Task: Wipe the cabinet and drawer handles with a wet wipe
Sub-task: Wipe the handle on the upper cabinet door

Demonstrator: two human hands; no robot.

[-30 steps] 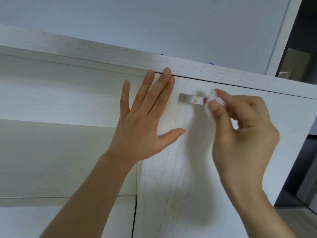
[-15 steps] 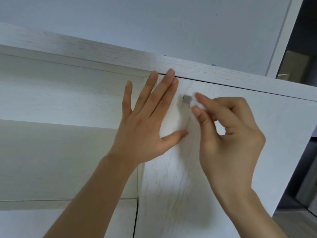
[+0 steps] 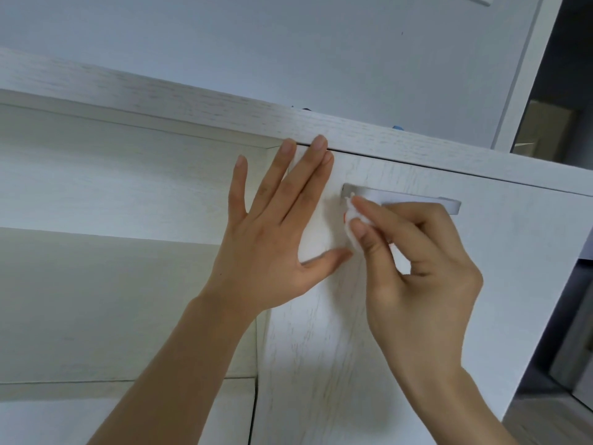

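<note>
left hand [image 3: 272, 245] on cabinet door [image 3: 417, 316], left of handle [image 3: 401, 200], wipe [image 3: 354, 220] below handle's left end

the right hand [image 3: 417, 271] now sits lower than half a second ago — its pinched wet wipe [image 3: 354, 220] is at the underside of the handle's left end. a second ago the wipe was near the right end of the metal handle [image 3: 401, 199], then it covered all but the left tip; now the bar shows along nearly its whole length — only its lower left part is hidden.
</note>
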